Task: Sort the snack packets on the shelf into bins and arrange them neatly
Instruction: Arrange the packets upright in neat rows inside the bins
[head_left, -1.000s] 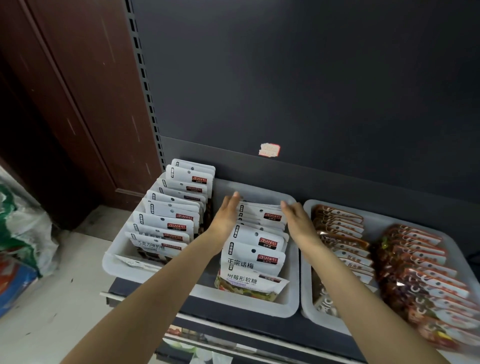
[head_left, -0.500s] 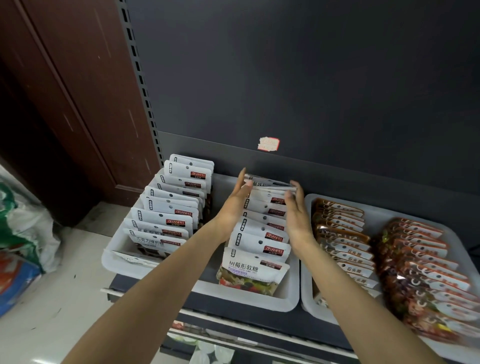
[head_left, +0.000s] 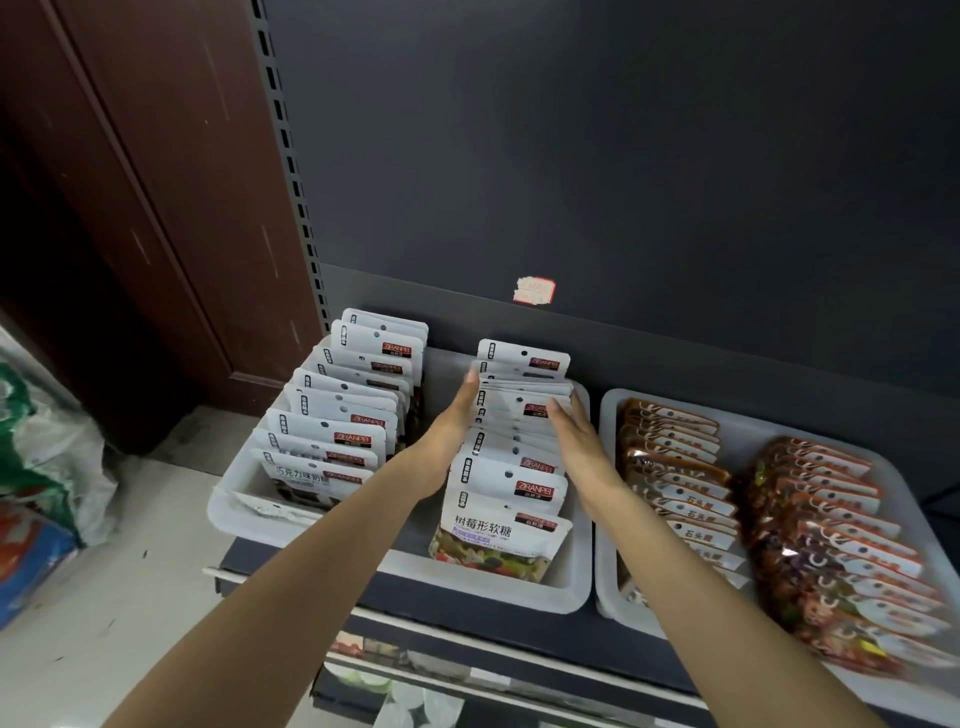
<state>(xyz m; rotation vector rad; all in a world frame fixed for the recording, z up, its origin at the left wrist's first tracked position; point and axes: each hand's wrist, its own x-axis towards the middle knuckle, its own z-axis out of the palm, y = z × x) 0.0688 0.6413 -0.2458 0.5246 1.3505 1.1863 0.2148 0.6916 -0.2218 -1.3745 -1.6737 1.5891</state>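
Observation:
A white bin (head_left: 488, 584) on the dark shelf holds two rows of white snack packets. The left row (head_left: 337, 415) stands upright and fanned. My left hand (head_left: 449, 426) presses flat against the left side of the right row (head_left: 514, 457), fingers straight. My right hand (head_left: 574, 439) presses the row's right side, fingers straight too. Between my palms the packets stand upright in a line. The front packet (head_left: 493, 535) shows coloured candy through its window.
A second white bin (head_left: 743, 421) to the right holds two rows of brown and red packets (head_left: 821, 525). The dark back panel carries a small price sticker (head_left: 535, 290). A brown wooden wall and plastic bags (head_left: 47, 452) lie on the left. A lower shelf shows beneath.
Both hands closed in on the right row and drew back toward me along its sides. The slumped packets now stand upright.

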